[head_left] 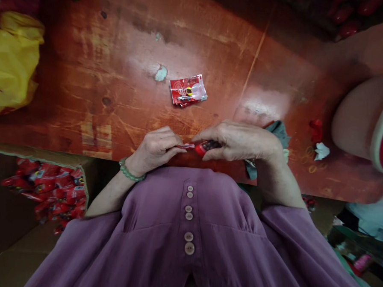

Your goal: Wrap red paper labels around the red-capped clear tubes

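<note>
My left hand (pixel 159 146), with a green bead bracelet on its wrist, is closed in a pinch on the end of a small red-and-clear plastic packet (pixel 188 146). Facing it just over the table's near edge, my right hand (pixel 238 141) curls round a rounded red-and-black object (pixel 203 148) whose kind I cannot make out. The packet's free end meets the red end of that object; whether it goes inside is not clear. Beyond both hands lies a small stack of flat red printed packets (pixel 188 90).
A grey-green cloth (pixel 278 130) lies by my right wrist. Rubber bands (pixel 312 168) and a white scrap (pixel 321 151) are farther right, near a large pale tub (pixel 353 113). At left are a yellow bag (pixel 12 65) and a cardboard box (pixel 86 178) of red-wrapped items (pixel 56 185).
</note>
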Demonstrator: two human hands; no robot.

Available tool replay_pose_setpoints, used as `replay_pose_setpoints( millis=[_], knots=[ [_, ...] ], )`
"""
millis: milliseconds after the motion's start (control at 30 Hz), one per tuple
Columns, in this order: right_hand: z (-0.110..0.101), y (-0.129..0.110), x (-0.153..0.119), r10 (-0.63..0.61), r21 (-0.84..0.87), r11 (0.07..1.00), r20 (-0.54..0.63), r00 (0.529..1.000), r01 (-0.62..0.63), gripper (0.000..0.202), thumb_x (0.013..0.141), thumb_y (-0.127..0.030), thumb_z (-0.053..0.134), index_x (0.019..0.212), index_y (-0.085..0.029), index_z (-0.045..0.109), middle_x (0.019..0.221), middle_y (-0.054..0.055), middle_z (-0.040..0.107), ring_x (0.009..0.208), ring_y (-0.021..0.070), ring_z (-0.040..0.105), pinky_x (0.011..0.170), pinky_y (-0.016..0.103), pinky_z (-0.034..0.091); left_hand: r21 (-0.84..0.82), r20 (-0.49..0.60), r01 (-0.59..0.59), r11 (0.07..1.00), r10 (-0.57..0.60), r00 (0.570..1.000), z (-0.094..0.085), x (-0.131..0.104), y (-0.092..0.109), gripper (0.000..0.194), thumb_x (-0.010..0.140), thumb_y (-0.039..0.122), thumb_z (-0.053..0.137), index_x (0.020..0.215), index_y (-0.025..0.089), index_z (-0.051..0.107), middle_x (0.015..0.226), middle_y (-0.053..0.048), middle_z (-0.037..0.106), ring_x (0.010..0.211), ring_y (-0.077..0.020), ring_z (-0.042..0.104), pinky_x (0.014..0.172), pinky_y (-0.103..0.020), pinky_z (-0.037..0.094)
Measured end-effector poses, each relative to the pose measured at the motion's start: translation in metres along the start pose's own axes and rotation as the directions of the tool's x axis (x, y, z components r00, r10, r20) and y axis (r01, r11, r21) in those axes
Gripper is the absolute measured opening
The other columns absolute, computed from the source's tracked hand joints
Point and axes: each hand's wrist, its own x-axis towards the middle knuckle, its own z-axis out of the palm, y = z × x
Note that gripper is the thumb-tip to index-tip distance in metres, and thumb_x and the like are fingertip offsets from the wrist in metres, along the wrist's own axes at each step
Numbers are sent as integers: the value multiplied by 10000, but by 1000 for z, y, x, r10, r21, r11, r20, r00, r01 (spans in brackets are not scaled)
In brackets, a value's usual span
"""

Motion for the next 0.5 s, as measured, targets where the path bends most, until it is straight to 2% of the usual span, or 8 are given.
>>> replay_pose_setpoints(
  millis=[100, 167, 300, 500],
  knots=[
    [-4, 6, 1, -7, 103, 995, -26, 1000, 9, 189, 729, -235, 810, 909, -280, 777, 679, -38, 719, 571, 128, 571, 568, 275, 371, -43, 10, -4, 999, 5, 1000, 0, 1, 0, 233, 929, 367, 616, 787, 191, 675, 748, -36, 720, 687, -139, 639, 684, -284, 503],
    [-3, 8, 4, -13, 115, 993, 5, 1000, 12, 196, 724, -221, 808, 910, -274, 777, 693, -39, 725, 569, 123, 573, 554, 268, 366, -54, 23, -15, 998, 16, 1000, 1, 2, 0, 209, 928, 353, 618, 812, 192, 681, 776, -39, 731, 714, -143, 649, 699, -286, 506],
    [-1, 9, 10, -30, 66, 998, 110, 993, 23, 149, 746, -209, 783, 880, -272, 769, 689, -47, 720, 538, 104, 542, 523, 257, 333, -65, 46, -39, 997, 42, 998, 3, 3, -1, 165, 922, 321, 629, 838, 192, 686, 782, -39, 733, 713, -143, 649, 706, -291, 503],
    [-2, 1, 16, 25, -5, 1000, 139, 990, -25, 148, 708, -166, 809, 813, -254, 751, 622, -53, 669, 526, 103, 504, 549, 276, 296, -108, 77, -21, 994, 29, 997, 6, 4, -1, 155, 918, 324, 631, 861, 197, 701, 808, -45, 739, 729, -151, 652, 711, -296, 515]
  ],
)
